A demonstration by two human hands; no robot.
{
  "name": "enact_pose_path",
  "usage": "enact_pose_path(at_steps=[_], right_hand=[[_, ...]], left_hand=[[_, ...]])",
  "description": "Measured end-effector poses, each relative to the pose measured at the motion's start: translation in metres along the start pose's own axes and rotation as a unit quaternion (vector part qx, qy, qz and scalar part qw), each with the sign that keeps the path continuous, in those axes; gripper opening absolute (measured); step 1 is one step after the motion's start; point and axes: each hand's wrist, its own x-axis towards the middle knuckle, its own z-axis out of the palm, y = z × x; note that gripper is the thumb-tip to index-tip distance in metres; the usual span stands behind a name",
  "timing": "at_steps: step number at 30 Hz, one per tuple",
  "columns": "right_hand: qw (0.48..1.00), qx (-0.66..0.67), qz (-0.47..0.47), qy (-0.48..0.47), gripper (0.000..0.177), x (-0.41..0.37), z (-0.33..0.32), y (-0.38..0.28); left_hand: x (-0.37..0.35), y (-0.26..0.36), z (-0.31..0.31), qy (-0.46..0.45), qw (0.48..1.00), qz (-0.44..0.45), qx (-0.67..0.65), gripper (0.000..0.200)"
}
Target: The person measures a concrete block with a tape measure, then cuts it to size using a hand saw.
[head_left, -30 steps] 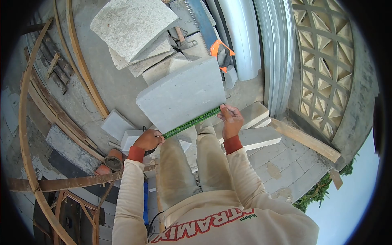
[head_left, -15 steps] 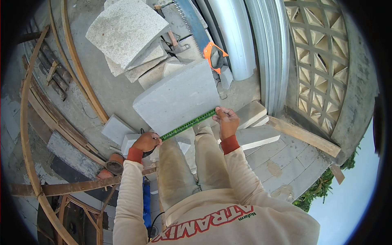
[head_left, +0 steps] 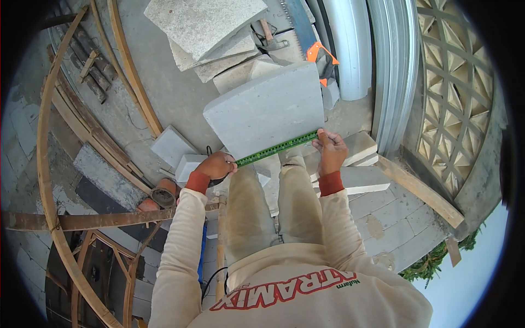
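A green tape measure blade [head_left: 277,148] is stretched along the near edge of a large, light grey concrete block [head_left: 268,106]. At the blade's left end, my left hand [head_left: 214,165] is closed on the tape; something dark shows beneath this hand, too hidden to make out. My right hand [head_left: 331,152] pinches the blade's other end between thumb and fingers, close to the block's near right corner. The block leans in front of my knees.
Rough slabs [head_left: 202,27] are stacked beyond the block, with a hammer [head_left: 272,38] and an orange-handled saw [head_left: 317,53] nearby. Metal sheets [head_left: 391,71] stand at the right. Long timber strips [head_left: 131,65] and a clay pot [head_left: 164,191] lie left. A plank [head_left: 421,191] rests at right.
My view has shifted, so the block and hands appear farther right. Both hands still hold the tape along the block's near edge.
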Motion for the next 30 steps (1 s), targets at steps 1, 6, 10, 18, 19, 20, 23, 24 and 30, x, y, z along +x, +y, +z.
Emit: enact_pose_path(at_steps=[1, 6, 10, 18, 19, 20, 23, 24, 30], right_hand=[[1.000, 0.000, -0.005, -0.002, 0.018, 0.002, 0.002, 0.000], [1.000, 0.001, -0.004, -0.003, 0.018, 0.003, -0.003, 0.008], [0.999, 0.017, 0.025, 0.013, 0.018, -0.001, -0.015, 0.013], [1.000, 0.015, -0.005, -0.014, 0.019, -0.010, 0.002, -0.008], [0.999, 0.018, -0.010, -0.030, 0.019, -0.008, 0.011, -0.012], [0.999, 0.023, -0.012, -0.039, 0.019, -0.005, 0.022, -0.014], [0.997, 0.031, -0.027, -0.059, 0.018, 0.002, 0.052, -0.029], [0.997, 0.040, -0.032, -0.061, 0.019, 0.004, 0.061, -0.033], [0.993, 0.082, -0.053, -0.071, 0.018, 0.018, 0.100, -0.048]], left_hand=[[0.002, -0.003, 0.001, 0.001, 1.000, -0.001, -0.020, 0.016], [0.001, -0.004, 0.003, 0.019, 0.999, -0.031, -0.005, 0.018], [0.000, 0.006, 0.003, 0.011, 1.000, -0.009, 0.025, 0.015], [-0.006, -0.007, -0.009, 0.020, 1.000, 0.017, -0.017, 0.014], [-0.013, 0.002, -0.017, 0.037, 0.999, 0.010, 0.009, 0.014], [-0.019, 0.006, -0.027, 0.053, 0.998, 0.011, 0.005, 0.014], [-0.024, 0.013, -0.054, 0.083, 0.996, 0.015, -0.005, 0.015], [-0.024, 0.015, -0.064, 0.088, 0.996, 0.011, -0.007, 0.015], [-0.028, 0.038, -0.113, 0.114, 0.992, 0.014, 0.058, 0.017]])
